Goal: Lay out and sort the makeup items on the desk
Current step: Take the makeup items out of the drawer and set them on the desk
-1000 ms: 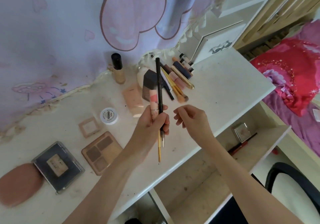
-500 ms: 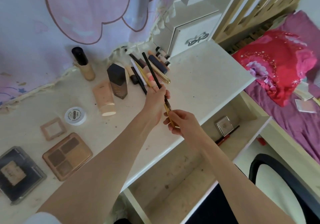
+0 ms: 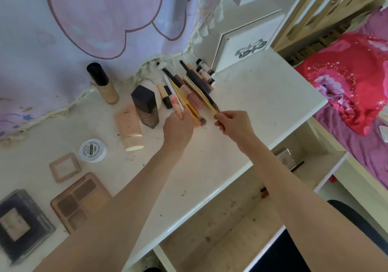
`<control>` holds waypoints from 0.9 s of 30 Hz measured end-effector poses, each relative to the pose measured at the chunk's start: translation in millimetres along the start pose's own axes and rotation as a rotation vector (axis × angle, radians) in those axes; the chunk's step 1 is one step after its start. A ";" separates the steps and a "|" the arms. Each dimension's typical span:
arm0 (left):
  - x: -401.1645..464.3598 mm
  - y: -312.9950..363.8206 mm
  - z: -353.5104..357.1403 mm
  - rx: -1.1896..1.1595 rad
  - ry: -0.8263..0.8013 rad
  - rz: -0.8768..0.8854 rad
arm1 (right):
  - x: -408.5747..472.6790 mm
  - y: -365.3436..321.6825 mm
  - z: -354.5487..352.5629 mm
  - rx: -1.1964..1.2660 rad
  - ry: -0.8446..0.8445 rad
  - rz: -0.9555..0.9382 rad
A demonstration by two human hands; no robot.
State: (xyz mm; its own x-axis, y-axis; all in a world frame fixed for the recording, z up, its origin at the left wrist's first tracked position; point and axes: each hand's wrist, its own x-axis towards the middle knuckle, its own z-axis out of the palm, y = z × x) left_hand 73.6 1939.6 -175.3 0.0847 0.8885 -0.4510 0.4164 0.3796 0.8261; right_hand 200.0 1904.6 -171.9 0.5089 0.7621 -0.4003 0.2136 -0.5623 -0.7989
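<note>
Currently, both of my hands work over the row of slim makeup items at the back of the desk (image 3: 262,107). My right hand (image 3: 233,124) has its fingers curled around the near end of a thin dark pencil with a gold band (image 3: 206,98), pinching it; the pencil angles away from me and lies along the other sticks in the pile (image 3: 186,89). My left hand (image 3: 178,128) hovers just beside the pile with its fingers bent toward a pink tube with a silver ring (image 3: 175,105) and the yellow pencils (image 3: 184,103); from this angle I cannot tell whether it grips any of them.

Left of the pile, a dark square foundation bottle (image 3: 146,105) lies next to a peach squeeze tube (image 3: 128,126). A tall bottle with a black cap (image 3: 102,82) stands against the curtain (image 3: 94,15). A round white jar (image 3: 93,150), a small square compact (image 3: 65,166), a brown four-pan palette (image 3: 80,200) and a dark flat case (image 3: 21,223) lie along the near left of the desk. Three small white-labelled tubes (image 3: 205,72) sit at the far end of the pile.
</note>
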 end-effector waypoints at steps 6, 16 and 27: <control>11.1 -11.8 -3.1 0.093 0.123 0.044 | 15.5 -7.8 11.6 -0.218 0.078 -0.081; 16.7 -18.6 5.4 0.118 0.194 0.185 | 6.1 -5.6 8.7 -0.063 0.136 -0.072; -4.9 -33.1 0.2 0.568 0.138 0.353 | -25.5 45.8 0.1 -0.672 0.029 -0.339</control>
State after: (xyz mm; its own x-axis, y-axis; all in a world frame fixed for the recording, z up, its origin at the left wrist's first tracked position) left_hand 59.6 1922.6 -200.5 0.2022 0.9732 -0.1091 0.7987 -0.0993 0.5935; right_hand 196.7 1859.4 -198.4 0.3445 0.9247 -0.1617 0.8204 -0.3803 -0.4269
